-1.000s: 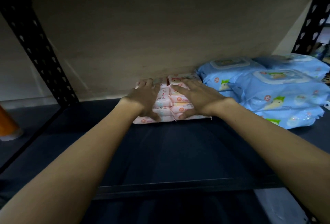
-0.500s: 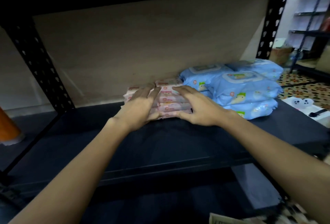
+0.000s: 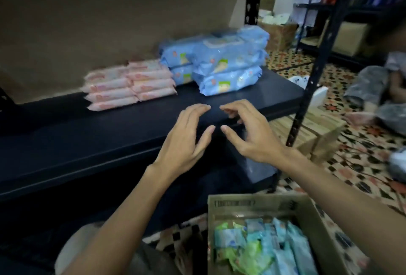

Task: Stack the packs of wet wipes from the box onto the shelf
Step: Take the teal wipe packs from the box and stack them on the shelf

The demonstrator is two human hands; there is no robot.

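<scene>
Between packs: left hand (image 3: 186, 136) and right hand (image 3: 248, 134) empty, fingers loosely spread, above shelf (image 3: 109, 143) edge. Pink packs (image 3: 129, 83) and blue packs (image 3: 219, 64) stacked on shelf. Next (my guess): reach down into box (image 3: 259, 205) for packs (image 3: 263, 248). Shelf post (image 3: 307, 77) stands right; nothing blocks box.

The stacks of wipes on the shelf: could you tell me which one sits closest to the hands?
The front blue stack, at the right of the shelf. It stands forward of the other blue stack and the pink stacks, nearest both empty hands.
</scene>
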